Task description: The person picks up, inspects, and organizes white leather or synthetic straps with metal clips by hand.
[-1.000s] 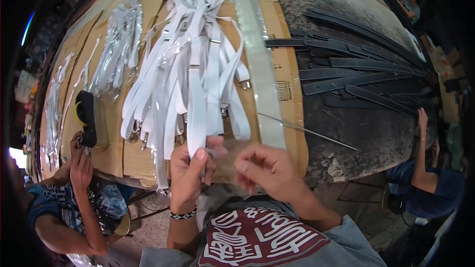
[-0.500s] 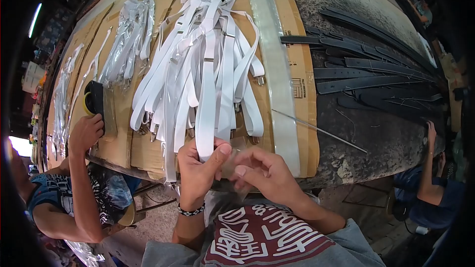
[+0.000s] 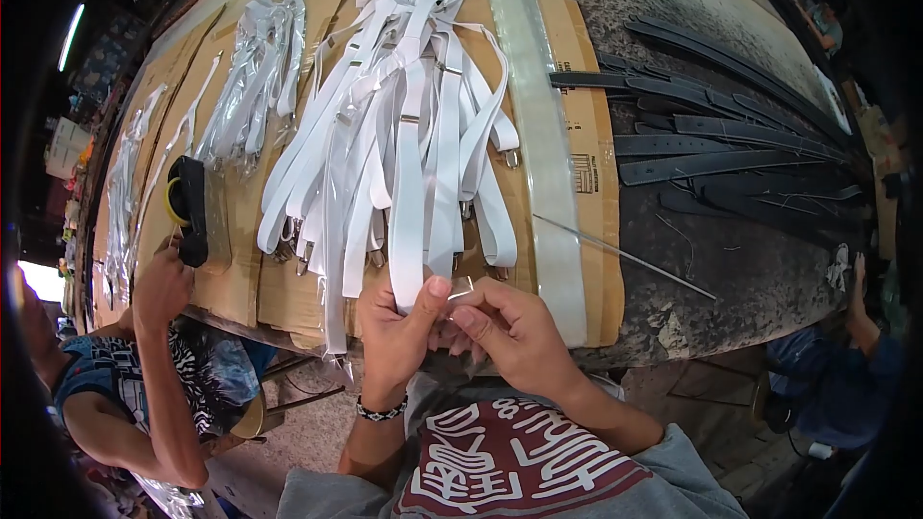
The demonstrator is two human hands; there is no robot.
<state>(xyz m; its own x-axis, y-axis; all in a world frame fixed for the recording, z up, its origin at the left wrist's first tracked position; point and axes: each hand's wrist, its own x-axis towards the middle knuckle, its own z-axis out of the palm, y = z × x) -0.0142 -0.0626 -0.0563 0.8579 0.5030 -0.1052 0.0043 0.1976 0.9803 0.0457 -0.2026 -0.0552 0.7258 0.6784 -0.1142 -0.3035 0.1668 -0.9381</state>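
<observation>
On my head feed, the left hand (image 3: 392,334) grips a white strap (image 3: 409,211); just beside that grip, the right hand (image 3: 524,338) pinches clear plastic (image 3: 461,285). Beyond it I see heaped white straps (image 3: 442,154), with black straps (image 3: 750,132) farther right.

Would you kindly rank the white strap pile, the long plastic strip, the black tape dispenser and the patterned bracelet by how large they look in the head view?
1. White strap pile, clearly largest
2. Long plastic strip
3. Black tape dispenser
4. Patterned bracelet, smallest
</observation>
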